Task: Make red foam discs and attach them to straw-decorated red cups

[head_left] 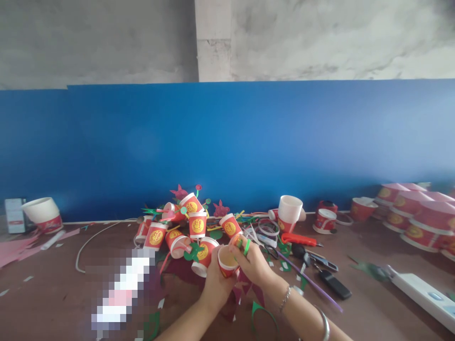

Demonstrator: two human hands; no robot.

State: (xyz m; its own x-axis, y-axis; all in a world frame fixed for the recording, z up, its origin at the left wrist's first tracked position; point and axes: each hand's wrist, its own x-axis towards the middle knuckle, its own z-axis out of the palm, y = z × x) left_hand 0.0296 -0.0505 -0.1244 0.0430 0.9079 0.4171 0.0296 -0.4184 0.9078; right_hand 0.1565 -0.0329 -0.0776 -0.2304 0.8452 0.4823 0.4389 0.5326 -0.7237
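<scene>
In my left hand [216, 279] is a red paper cup [227, 271] with a white rim, its open mouth tilted up toward me. My right hand [256, 263] is closed at the cup's far right rim. Its fingers pinch a bright green strip [246, 247] with a small orange piece beside it; the fingertips partly hide both. Just behind the hands lies a pile of similar red cups with yellow emblems, among them an upright cup [197, 225] and a tipped cup [206, 253]. Green and dark red paper cutouts [194, 252] are mixed into the pile.
Right of my hands are a white cup stack [289, 213], an orange-red tool [300, 239], scissors, a black key fob [334, 284] and a purple stick [313, 286]. A white glue-gun-like device [423, 296] and several red cup stacks [426, 227] are farther right. A blue panel [227, 142] stands behind.
</scene>
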